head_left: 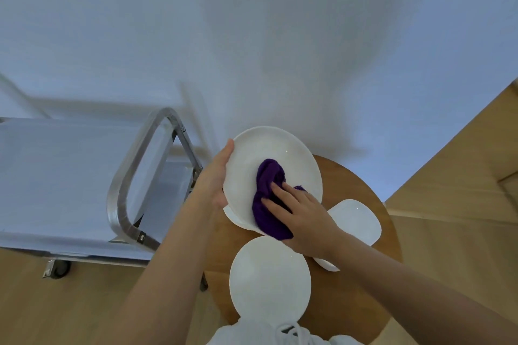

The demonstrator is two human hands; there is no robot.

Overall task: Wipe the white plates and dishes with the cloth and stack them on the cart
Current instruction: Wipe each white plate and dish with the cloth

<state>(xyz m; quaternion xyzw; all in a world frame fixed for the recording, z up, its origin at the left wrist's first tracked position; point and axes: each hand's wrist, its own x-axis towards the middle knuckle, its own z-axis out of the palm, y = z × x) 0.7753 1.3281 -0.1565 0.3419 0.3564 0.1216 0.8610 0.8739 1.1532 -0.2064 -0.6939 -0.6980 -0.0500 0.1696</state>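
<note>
A large round white plate [280, 157] is held tilted above the round wooden table [361, 190]. My left hand [217, 176] grips its left rim. My right hand [300, 213] presses a bunched purple cloth [269, 193] against the plate's face, fingers curled into the cloth. Under the raised plate the edge of another white dish [234, 217] shows. A round white plate [270, 277] lies at the table's near side, and a squarish white dish [357, 218] lies to the right, partly hidden by my right forearm.
A steel cart [56, 176] with a curved tubular handle [131, 176] stands to the left of the table, its flat top bare. A white wall rises behind. The floor is light wood. White clothing shows at the bottom edge.
</note>
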